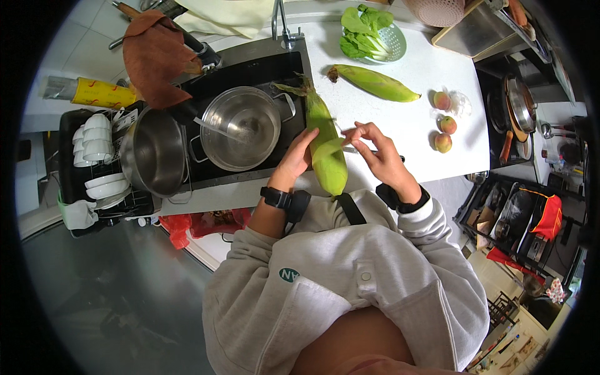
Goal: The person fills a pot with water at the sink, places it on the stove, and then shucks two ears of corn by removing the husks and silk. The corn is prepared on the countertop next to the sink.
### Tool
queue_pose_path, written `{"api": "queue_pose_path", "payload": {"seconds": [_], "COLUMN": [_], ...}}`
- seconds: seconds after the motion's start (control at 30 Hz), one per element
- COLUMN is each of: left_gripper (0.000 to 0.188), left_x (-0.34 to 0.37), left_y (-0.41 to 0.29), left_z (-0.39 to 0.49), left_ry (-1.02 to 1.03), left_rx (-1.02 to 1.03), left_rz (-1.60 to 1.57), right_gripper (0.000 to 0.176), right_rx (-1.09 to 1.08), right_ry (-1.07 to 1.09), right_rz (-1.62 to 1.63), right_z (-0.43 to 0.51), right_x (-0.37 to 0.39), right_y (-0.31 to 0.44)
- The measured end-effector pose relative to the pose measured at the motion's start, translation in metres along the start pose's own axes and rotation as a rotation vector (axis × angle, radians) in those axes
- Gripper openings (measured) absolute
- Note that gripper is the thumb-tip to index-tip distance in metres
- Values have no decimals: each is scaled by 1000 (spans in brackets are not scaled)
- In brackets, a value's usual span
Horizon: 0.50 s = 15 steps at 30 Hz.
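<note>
An ear of corn (328, 161) in its green husk points toward my body, with dry silk at its far end. My left hand (298, 154) grips it from the left side, thumb along the husk. Between the thumb and fingers of my right hand (377, 152) is the edge of a pale green husk leaf (326, 148), bent away from the ear and slightly blurred. Under my right hand lies a metal utensil, mostly hidden. Farther back on the white counter (375, 115) rests a second unhusked ear of corn (377, 83).
Left of the corn, a steel pot (241, 154) holding clear liquid stands in the dark sink (262, 70) below the faucet (287, 35). Beyond it are a large steel bowl (159, 159) and a dish rack (140, 206). Leafy greens (363, 33) fill a colander (398, 44); several peaches (443, 143) sit at right.
</note>
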State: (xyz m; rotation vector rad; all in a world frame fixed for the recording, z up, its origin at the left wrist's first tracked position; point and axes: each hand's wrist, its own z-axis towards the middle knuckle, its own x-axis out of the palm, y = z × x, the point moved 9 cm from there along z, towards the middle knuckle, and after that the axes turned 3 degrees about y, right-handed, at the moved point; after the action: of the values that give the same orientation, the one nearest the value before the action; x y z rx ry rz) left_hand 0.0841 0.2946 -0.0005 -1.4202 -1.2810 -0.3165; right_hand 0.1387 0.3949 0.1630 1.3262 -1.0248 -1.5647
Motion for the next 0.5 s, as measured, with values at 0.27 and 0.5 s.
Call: {"api": "queue_pose_path", "payload": {"seconds": [0.27,0.5], "left_gripper": [45,50], "left_x": [-24,-22], "left_y": [-9,-43], "left_z": [23,62], "left_ry": [-257,-338], "left_rx": [96,224], "left_rz": [-9,-128], "right_gripper": [7,7], "right_rx": [135,263], "right_ry": [-46,-210], "right_rz": [-5,-48], "right_z": [-50,-99], "right_x": [-16,-35], "right_y": [9,8]}}
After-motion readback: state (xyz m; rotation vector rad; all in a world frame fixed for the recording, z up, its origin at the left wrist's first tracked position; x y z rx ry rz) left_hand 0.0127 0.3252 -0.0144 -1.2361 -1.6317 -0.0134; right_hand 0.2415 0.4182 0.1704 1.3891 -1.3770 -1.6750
